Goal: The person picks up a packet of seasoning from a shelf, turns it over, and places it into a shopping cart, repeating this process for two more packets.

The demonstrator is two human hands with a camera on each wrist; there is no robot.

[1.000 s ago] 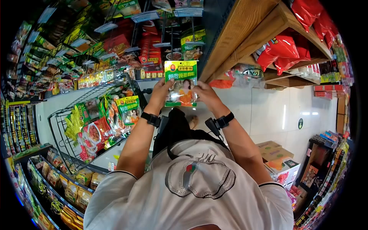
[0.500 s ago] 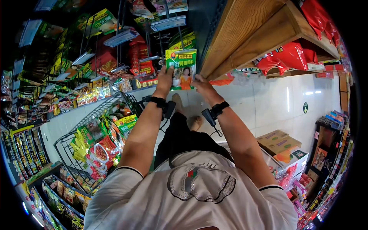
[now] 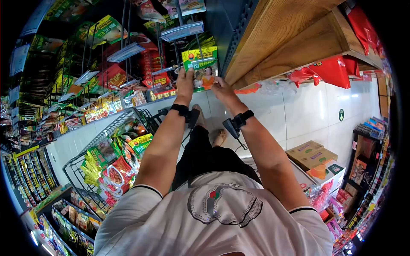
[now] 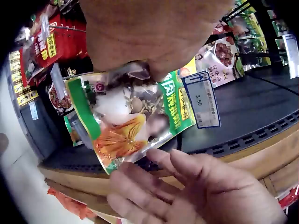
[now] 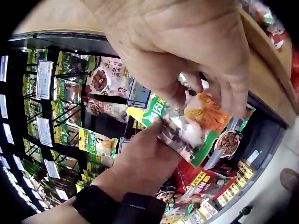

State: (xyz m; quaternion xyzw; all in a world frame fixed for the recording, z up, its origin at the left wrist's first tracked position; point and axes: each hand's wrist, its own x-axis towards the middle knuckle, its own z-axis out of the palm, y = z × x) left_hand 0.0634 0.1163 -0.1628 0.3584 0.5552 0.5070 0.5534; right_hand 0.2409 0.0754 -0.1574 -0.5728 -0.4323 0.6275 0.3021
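hands [image 3: 185,87], two, at one green-yellow packet [image 3: 200,69].

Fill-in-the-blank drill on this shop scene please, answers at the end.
The left hand grips a packet whose printed figure wears the colour ____.
The price tag beside it reads ____.
The wire shopping cart is on the person's ____ side.
The cardboard boxes are on the ____ side.

Missing: orange; 3.50; left; right.

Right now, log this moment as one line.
left hand: grips green-and-yellow plastic packet | right hand: at packet's opposite edge, grip unclear | blue-edged white price tag: overlaps packet
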